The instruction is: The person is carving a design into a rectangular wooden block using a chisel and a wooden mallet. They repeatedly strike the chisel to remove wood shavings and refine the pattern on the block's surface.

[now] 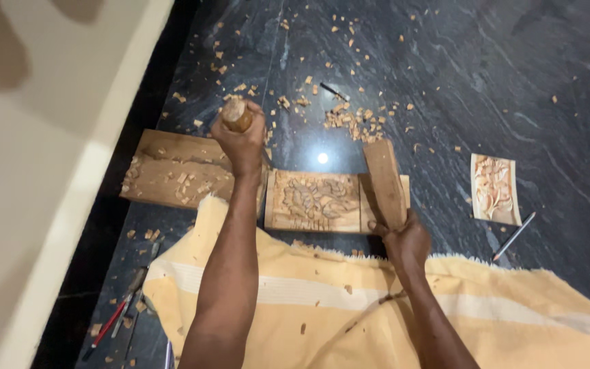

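Carved wooden panel (315, 200) sits flat on the dark stone floor (486, 82), just past the yellow cloth (349, 307). Right hand (404, 239) grips a flat wooden mallet (385, 181) resting over the panel's right end. Left hand (242, 140) is closed around a round chisel handle (235, 115), above a rough plank (172, 167). Wood chips (356, 123) everywhere.
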